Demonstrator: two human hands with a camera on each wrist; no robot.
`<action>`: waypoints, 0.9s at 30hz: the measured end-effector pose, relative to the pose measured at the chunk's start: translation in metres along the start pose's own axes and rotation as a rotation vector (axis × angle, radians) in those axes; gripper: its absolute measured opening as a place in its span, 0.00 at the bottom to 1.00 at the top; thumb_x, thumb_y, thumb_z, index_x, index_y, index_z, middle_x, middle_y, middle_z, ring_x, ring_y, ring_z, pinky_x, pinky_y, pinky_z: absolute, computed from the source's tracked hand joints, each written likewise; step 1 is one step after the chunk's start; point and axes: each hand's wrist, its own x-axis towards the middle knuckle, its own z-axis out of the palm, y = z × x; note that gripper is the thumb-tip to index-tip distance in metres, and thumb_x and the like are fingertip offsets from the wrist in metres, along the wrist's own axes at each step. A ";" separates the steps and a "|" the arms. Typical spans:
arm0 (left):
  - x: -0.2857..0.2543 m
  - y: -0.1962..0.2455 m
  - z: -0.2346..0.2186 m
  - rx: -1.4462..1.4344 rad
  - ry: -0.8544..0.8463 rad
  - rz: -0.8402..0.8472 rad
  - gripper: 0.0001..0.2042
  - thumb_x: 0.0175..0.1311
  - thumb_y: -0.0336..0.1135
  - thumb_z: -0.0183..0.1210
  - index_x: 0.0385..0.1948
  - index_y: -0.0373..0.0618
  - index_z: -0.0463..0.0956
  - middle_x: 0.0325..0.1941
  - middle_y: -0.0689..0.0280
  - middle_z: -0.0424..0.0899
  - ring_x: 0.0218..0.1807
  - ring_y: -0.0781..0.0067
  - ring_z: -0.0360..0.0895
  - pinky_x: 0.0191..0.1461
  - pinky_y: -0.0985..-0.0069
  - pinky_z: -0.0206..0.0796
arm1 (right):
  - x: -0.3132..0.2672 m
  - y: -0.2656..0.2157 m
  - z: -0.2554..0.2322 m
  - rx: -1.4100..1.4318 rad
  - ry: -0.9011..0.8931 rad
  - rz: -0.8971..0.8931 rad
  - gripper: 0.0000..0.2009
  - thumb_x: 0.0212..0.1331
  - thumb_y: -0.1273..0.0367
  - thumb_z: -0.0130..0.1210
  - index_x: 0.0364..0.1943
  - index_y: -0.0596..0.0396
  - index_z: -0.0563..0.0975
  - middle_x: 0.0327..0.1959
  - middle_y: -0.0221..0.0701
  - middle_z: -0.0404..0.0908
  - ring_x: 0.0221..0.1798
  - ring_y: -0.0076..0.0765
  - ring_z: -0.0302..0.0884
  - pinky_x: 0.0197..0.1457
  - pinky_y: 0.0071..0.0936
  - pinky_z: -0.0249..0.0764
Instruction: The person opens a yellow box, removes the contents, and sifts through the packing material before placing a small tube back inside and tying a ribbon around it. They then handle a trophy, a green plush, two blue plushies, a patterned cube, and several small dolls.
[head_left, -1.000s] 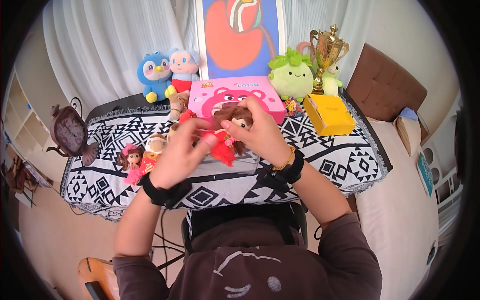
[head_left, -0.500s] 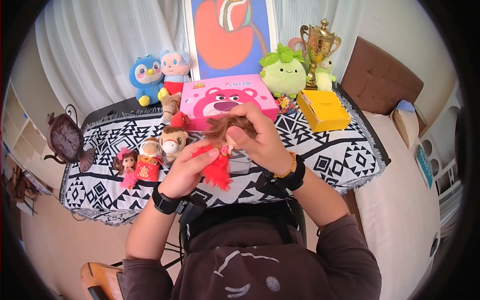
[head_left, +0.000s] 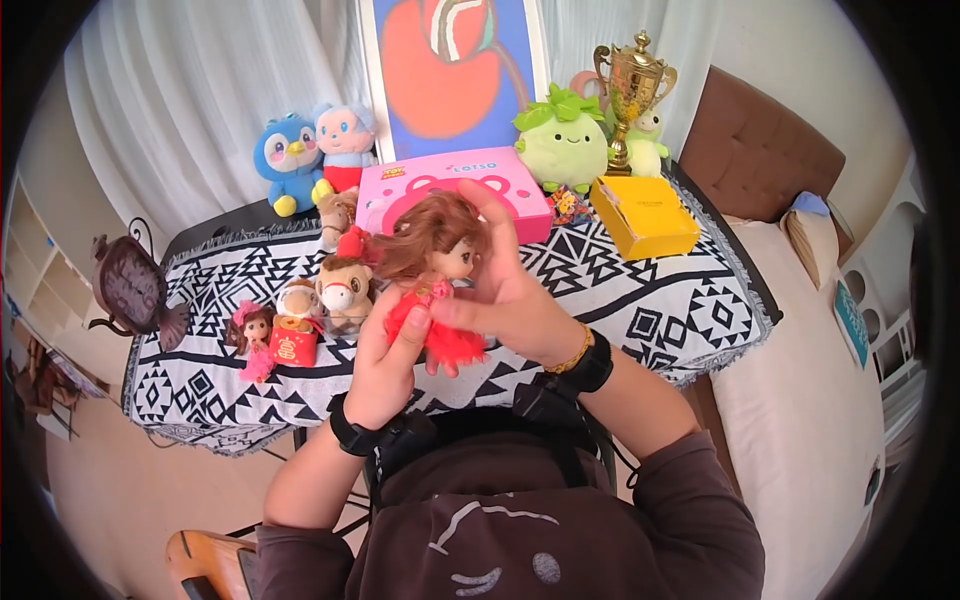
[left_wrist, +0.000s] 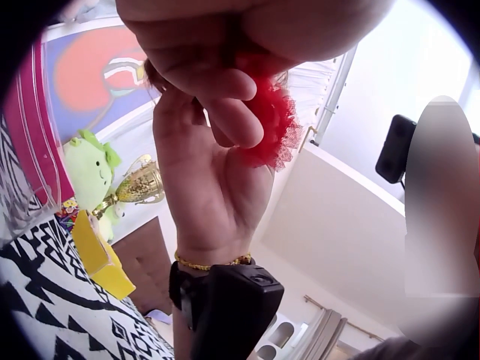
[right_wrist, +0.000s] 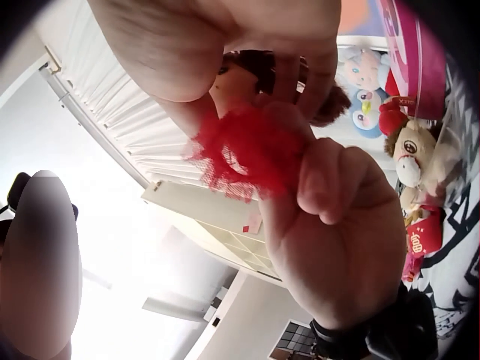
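A brown-haired doll in a red tulle dress is held upright between both hands, above the front of the table. My left hand pinches the dress low on one side, its thumb on the front. My right hand curls round the doll from the other side, with the thumb pressed on its chest and fingers behind the head. The doll's face points right. In the left wrist view the red skirt pokes out past curled fingers. From the right wrist, the skirt hides part of the fingers.
On the left stand a plush horse, a red pouch and a small pink-dressed doll. Behind the hands lies a pink box. To the right are a yellow box, a green plush and a gold trophy.
My left hand has moved in from the left and taken hold of the dress. The doll has turned more upright, its hair falling back and its face now showing.
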 end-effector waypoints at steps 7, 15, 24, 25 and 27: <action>0.003 -0.005 0.004 -0.179 0.035 -0.040 0.21 0.72 0.49 0.42 0.54 0.39 0.64 0.42 0.60 0.77 0.23 0.74 0.75 0.22 0.82 0.64 | 0.000 0.006 0.001 0.084 -0.005 0.016 0.51 0.52 0.78 0.62 0.71 0.37 0.36 0.70 0.34 0.49 0.72 0.37 0.50 0.67 0.38 0.60; 0.004 -0.009 0.004 -0.471 0.025 -0.144 0.19 0.73 0.47 0.40 0.55 0.43 0.64 0.52 0.63 0.73 0.49 0.71 0.74 0.49 0.71 0.70 | 0.001 -0.002 -0.012 -0.060 -0.089 0.060 0.49 0.52 0.77 0.63 0.71 0.43 0.39 0.69 0.36 0.49 0.69 0.37 0.56 0.63 0.37 0.65; 0.004 -0.009 0.007 -0.589 0.014 -0.139 0.20 0.74 0.46 0.39 0.60 0.44 0.61 0.57 0.63 0.70 0.56 0.70 0.71 0.59 0.68 0.65 | -0.011 -0.008 -0.013 -0.969 0.062 -0.428 0.09 0.45 0.68 0.68 0.33 0.40 0.84 0.63 0.32 0.55 0.41 0.26 0.66 0.41 0.20 0.68; 0.004 -0.009 0.009 -0.572 0.022 -0.144 0.20 0.74 0.46 0.38 0.60 0.44 0.60 0.58 0.63 0.70 0.56 0.71 0.70 0.59 0.69 0.64 | -0.013 -0.009 -0.014 -1.056 0.057 -0.471 0.10 0.44 0.68 0.69 0.33 0.40 0.84 0.62 0.32 0.57 0.41 0.26 0.66 0.40 0.20 0.67; 0.002 -0.011 0.011 -0.562 0.014 -0.139 0.20 0.74 0.45 0.40 0.59 0.41 0.61 0.57 0.62 0.71 0.57 0.71 0.70 0.60 0.69 0.63 | -0.013 -0.014 -0.013 -1.122 0.064 -0.537 0.11 0.43 0.69 0.69 0.33 0.40 0.84 0.58 0.31 0.62 0.40 0.25 0.67 0.37 0.19 0.65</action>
